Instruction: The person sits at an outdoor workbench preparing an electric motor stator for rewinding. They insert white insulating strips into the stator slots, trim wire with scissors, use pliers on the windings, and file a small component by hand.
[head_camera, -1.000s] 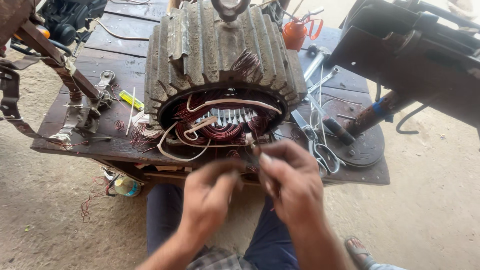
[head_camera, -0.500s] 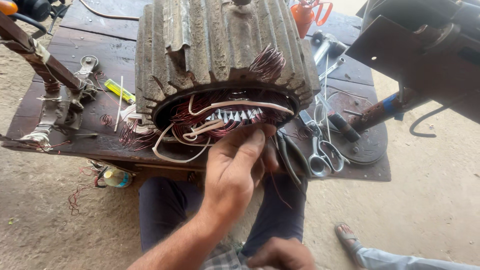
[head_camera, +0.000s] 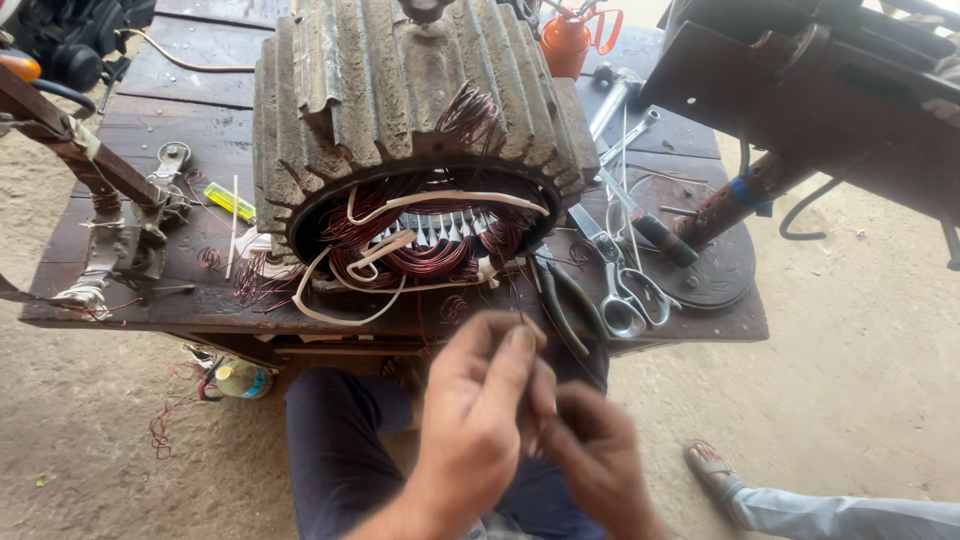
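Sitting at the near edge of a dark, worn wooden workbench, the person held both hands together low in front of the big grey ribbed cast-metal motor housing, which lay on its side in the middle of the bench with its open end facing near. The left hand had thumb and fingers pinched together, and the right hand pressed against it from the right, fingers curled in; whether a strand of wire ran between them could not be told. Inside the housing's mouth sat reddish copper wire windings threaded with pale insulating sleeves that looped out onto the bench. Just right of the housing lay dark-handled pliers and steel scissors, with an orange oil can at the far edge. At the left stood a rusty metal winding stand, and a small yellow strip lay near it. The bench stood on bare sandy ground, where a small plastic bottle rested under the near left edge, and another person's sandalled foot showed at near right.
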